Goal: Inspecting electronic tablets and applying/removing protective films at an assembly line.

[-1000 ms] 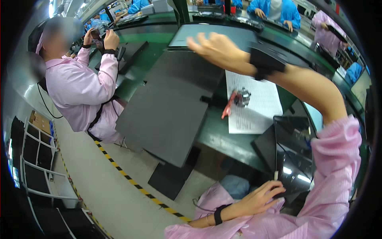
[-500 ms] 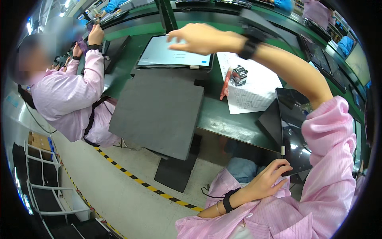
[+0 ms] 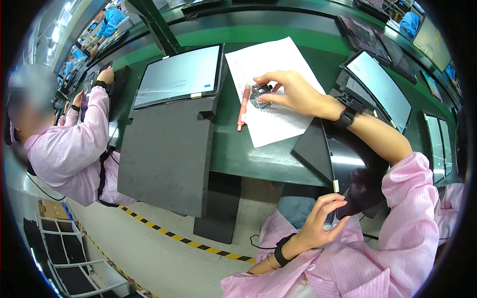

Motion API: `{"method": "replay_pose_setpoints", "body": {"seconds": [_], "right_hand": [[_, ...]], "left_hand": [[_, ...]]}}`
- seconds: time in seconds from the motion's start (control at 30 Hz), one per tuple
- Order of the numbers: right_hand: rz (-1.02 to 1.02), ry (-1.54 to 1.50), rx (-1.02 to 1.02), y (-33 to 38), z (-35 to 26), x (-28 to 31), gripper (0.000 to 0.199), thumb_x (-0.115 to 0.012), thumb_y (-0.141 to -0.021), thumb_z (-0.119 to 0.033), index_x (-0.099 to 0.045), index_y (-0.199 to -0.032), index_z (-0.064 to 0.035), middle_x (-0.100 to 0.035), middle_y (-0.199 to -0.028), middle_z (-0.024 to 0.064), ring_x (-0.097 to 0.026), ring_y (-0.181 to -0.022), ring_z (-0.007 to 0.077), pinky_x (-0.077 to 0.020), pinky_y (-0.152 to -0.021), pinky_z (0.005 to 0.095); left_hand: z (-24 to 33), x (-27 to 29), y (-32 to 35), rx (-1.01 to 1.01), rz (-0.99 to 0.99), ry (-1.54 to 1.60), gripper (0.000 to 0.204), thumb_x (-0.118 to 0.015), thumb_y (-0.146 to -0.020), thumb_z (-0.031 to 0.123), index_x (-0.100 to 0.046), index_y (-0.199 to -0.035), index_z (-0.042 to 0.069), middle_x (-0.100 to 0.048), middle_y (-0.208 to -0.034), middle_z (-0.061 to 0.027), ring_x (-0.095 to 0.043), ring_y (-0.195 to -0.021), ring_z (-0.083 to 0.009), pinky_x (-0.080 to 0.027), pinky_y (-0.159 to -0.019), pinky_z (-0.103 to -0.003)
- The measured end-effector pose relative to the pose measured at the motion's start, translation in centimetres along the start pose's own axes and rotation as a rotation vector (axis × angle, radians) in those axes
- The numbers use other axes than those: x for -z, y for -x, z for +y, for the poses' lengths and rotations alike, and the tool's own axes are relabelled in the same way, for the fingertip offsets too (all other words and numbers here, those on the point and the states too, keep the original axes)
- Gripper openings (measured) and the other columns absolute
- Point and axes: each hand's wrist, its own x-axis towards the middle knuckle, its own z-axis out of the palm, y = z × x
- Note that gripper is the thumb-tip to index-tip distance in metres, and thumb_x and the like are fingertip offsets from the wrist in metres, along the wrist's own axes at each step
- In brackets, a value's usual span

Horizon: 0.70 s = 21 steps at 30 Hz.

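My right hand (image 3: 295, 94) reaches over the paper sheet (image 3: 276, 126), thumb and forefinger curled round a small shiny clear-and-black object (image 3: 260, 91) lying there. Just left of it is a red pen (image 3: 243, 108). My left hand (image 3: 320, 223) has its fingers apart beside the near corner of a tablet with a dark screen (image 3: 355, 171). Whether its fingertips touch that tablet, I cannot tell. A pale tab (image 3: 336, 186) sticks out from the tablet's left edge. My right forearm passes above the tablet.
Left of the paper a tablet with a lit screen (image 3: 181, 74) rests by a big dark grey board (image 3: 164, 156) overhanging the green bench (image 3: 238, 154). Another lit tablet (image 3: 382, 89) stands beyond my right wrist. A co-worker in pink (image 3: 69, 144) sits at left.
My right hand has left the lit tablet's screen and come down to the small shiny object on the paper. My left hand's fingers have lifted and spread. The view has shifted.
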Motion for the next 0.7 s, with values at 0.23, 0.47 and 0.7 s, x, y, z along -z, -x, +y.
{"method": "replay_pose_setpoints", "body": {"seconds": [0.23,0.47,0.7], "right_hand": [[0.043,0.079,0.03,0.4,0.1,-0.2,0.044,-0.072,-0.08,-0.02,-0.059,-0.116,0.0007,-0.066,-0.105,0.0187,-0.065,-0.097,0.0317,-0.0499,-0.086,0.0371],[0.226,0.175,0.14,0.3,-2.2,2.3,0.044,-0.068,-0.084,-0.035,-0.06,-0.115,-0.0044,-0.066,-0.107,0.0192,-0.063,-0.099,0.0347,-0.0487,-0.086,0.0398],[0.178,0.403,-0.285,13.4,-9.7,14.4,0.025,-0.062,-0.089,-0.021,-0.066,-0.092,0.003,-0.067,-0.079,0.0089,-0.061,-0.071,0.0156,-0.047,-0.067,0.027]], "left_hand": [[-0.1,0.1,-0.3,-0.061,0.016,-0.07,0.054,-0.081,-0.066,0.001,-0.053,-0.112,0.002,-0.056,-0.113,-0.0154,-0.058,-0.102,-0.0259,-0.049,-0.086,-0.032],[0.8,0.0,0.4,0.099,0.055,0.166,0.07,-0.078,-0.07,-0.001,-0.037,-0.127,0.0,-0.043,-0.125,-0.0176,-0.057,-0.097,-0.0223,-0.05,-0.081,-0.029],[0.7,1.1,-0.4,0.803,-0.185,0.528,0.031,-0.059,-0.091,0.004,-0.049,-0.12,-0.004,-0.061,-0.106,-0.0076,-0.057,-0.095,-0.0091,-0.047,-0.082,-0.024]]}}
